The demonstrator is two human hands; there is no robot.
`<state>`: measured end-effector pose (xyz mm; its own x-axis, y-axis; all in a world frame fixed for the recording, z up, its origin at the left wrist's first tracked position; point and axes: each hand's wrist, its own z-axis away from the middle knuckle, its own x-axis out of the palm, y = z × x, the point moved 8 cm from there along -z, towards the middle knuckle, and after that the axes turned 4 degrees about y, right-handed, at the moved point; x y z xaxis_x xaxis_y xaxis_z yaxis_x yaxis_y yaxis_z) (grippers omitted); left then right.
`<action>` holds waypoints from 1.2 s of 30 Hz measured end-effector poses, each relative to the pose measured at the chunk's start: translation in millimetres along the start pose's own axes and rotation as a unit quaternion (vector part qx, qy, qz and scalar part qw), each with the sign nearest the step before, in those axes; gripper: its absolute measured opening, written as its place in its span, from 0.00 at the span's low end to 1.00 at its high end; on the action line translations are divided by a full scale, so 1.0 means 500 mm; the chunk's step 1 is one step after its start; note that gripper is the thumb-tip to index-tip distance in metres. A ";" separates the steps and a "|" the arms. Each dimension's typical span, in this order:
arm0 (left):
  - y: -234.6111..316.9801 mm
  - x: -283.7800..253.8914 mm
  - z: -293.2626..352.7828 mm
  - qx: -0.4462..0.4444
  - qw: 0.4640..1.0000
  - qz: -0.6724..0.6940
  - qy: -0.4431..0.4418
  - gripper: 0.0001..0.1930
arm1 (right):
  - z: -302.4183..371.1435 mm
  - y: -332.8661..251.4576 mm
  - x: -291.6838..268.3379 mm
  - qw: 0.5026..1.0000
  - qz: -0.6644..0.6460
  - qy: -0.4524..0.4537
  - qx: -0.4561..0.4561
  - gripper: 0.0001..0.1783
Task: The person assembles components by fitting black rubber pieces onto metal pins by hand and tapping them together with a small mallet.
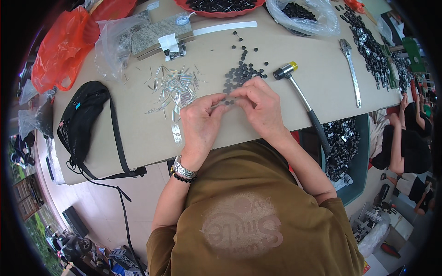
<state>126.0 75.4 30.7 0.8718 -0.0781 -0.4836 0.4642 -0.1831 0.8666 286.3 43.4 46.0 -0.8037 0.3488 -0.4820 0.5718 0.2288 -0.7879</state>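
My left hand (pixel 201 117), a metal watch and dark beads at its wrist, pinches a thin metal pin between thumb and fingers. Close against its fingertips is my right hand (pixel 260 106), its thumb and index finger pressed together. What lies between those right fingertips is too small and covered to make out. Just beyond the hands spreads a group of small black round caps (pixel 241 73), a few of them close to the fingertips. A loose pile of silvery pins (pixel 177 85) lies to the left of them, on the tabletop.
Right of the caps lies a hammer (pixel 304 96), then an adjustable wrench (pixel 352 76). A black bag (pixel 85 122) with a strap rests at left. Farther back are a red bowl (pixel 221 14) and a plastic bag (pixel 324 20). A green bin (pixel 363 161) of black parts stands below the table edge.
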 end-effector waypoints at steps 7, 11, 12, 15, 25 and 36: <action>0.019 0.009 0.000 0.056 0.998 -0.002 -0.008 0.10 | 0.000 0.007 -0.008 0.999 -0.019 0.017 0.026 0.09; 0.027 0.010 -0.003 0.088 0.996 0.002 0.012 0.06 | 0.004 0.003 -0.003 1.000 0.025 -0.011 0.001 0.08; 0.028 0.008 -0.003 0.094 0.995 -0.002 0.021 0.05 | 0.005 -0.001 0.001 0.999 0.044 -0.023 -0.014 0.08; 0.031 0.003 0.000 0.104 0.994 -0.014 0.034 0.04 | 0.005 -0.013 0.015 0.995 0.076 -0.032 -0.061 0.08; 0.027 -0.009 0.013 0.097 0.993 -0.030 0.066 0.03 | -0.002 -0.017 0.016 0.995 0.062 -0.015 -0.073 0.08; 0.024 -0.008 0.016 0.114 0.989 -0.043 0.078 0.04 | -0.015 -0.043 0.032 0.994 0.006 -0.060 -0.096 0.08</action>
<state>126.7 65.5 42.0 0.8522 0.0968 -0.5142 0.5064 -0.4000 0.7639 262.4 51.1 58.1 -0.8035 0.2442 -0.5429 0.5935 0.3988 -0.6991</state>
